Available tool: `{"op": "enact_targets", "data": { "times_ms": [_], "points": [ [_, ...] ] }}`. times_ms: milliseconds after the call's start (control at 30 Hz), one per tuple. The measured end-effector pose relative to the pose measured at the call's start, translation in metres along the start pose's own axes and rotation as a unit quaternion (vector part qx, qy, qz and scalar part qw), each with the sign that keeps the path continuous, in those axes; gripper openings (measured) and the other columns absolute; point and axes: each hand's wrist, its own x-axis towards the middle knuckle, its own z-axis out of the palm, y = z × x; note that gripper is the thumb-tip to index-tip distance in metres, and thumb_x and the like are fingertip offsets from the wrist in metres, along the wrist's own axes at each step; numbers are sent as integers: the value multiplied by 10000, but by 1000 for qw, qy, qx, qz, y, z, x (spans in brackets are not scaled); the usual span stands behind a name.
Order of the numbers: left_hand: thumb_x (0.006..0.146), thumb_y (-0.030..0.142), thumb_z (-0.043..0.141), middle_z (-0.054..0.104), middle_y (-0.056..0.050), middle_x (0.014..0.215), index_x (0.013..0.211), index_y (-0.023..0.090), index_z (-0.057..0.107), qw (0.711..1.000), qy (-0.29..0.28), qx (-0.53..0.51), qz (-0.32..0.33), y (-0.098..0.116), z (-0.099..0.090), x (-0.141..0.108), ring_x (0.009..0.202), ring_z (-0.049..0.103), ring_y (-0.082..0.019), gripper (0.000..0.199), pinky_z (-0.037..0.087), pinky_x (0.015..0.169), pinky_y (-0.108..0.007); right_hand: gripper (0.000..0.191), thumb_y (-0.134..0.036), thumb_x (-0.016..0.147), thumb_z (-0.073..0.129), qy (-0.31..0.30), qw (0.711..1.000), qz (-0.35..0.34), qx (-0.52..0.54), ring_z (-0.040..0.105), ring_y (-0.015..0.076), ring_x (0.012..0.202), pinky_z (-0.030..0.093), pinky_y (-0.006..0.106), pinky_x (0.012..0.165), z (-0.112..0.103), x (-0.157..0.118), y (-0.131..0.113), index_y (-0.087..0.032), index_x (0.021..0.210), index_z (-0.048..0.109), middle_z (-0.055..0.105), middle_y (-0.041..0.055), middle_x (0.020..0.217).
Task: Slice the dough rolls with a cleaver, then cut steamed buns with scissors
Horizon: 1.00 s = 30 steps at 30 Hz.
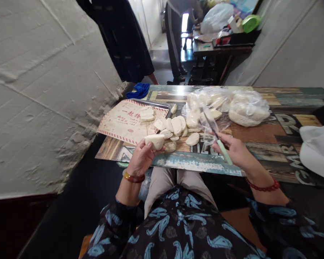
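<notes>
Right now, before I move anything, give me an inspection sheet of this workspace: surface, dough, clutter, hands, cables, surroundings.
Surface: a worn wood-patterned board with printed lettering.
Job's things: pale dough pieces lie beside a printed paper sheet on a metal tray; more dough sits in a clear plastic bag.
Clutter: a blue cloth behind the tray; a white cloth at right.
Hands: left hand holds a dough block; right hand grips a green-handled knife.
Cables: nothing seen.
Surroundings: a rough plastered wall at left; a person stands beyond, near a laden side table.
</notes>
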Motion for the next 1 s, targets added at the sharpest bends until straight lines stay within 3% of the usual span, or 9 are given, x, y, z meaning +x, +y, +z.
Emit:
{"op": "enact_targets", "data": {
  "times_ms": [100, 300, 500, 700, 900, 1000],
  "points": [
    [733, 370, 807, 681, -90, 1218, 1161, 209, 649, 1000, 5, 21, 7, 1, 9, 5, 1012, 677, -218, 484, 594, 803, -309, 582, -414, 818, 666, 5, 990, -51, -133, 666, 286, 1091, 509, 387, 951, -7, -16, 11, -160, 1340, 617, 696, 133, 1241],
    [743, 411, 800, 682, -75, 1174, 1152, 207, 661, 998, -7, 51, 43, 7, 36, 30, 920, 669, -175, 477, 574, 696, -224, 458, -218, 852, 601, 3, 955, -98, -280, 664, 237, 944, 518, 355, 868, -15, -33, 28, -159, 1306, 617, 710, 116, 1082],
    [767, 368, 773, 655, -62, 1207, 1116, 212, 644, 995, -37, 77, 49, 4, 72, 44, 1000, 646, -190, 403, 594, 792, -290, 478, -177, 870, 604, 22, 930, -91, -354, 615, 244, 984, 479, 367, 915, -22, -14, 31, -180, 1348, 588, 650, 109, 1039],
    [733, 331, 784, 651, -59, 1213, 1123, 230, 626, 990, -45, 114, 67, -3, 100, 61, 1007, 641, -188, 433, 562, 784, -277, 521, -230, 909, 607, -22, 911, -75, -405, 614, 261, 1028, 455, 349, 908, -17, 0, 12, -181, 1419, 513, 659, 132, 1082],
    [722, 378, 770, 681, -47, 1048, 1102, 195, 640, 967, -98, 198, 126, -9, 152, 108, 887, 618, -152, 441, 495, 759, -255, 411, -352, 993, 485, -89, 885, -50, -454, 682, 251, 889, 453, 298, 727, -36, 5, 3, -221, 1372, 575, 730, 122, 982],
    [747, 378, 721, 661, -43, 957, 1110, 164, 633, 945, -137, 260, 143, -24, 182, 138, 816, 595, -150, 430, 478, 728, -273, 408, -268, 1026, 380, -105, 872, -53, -475, 693, 218, 799, 419, 266, 636, -40, 8, 4, -279, 1382, 577, 729, 106, 931]
  ]
}}
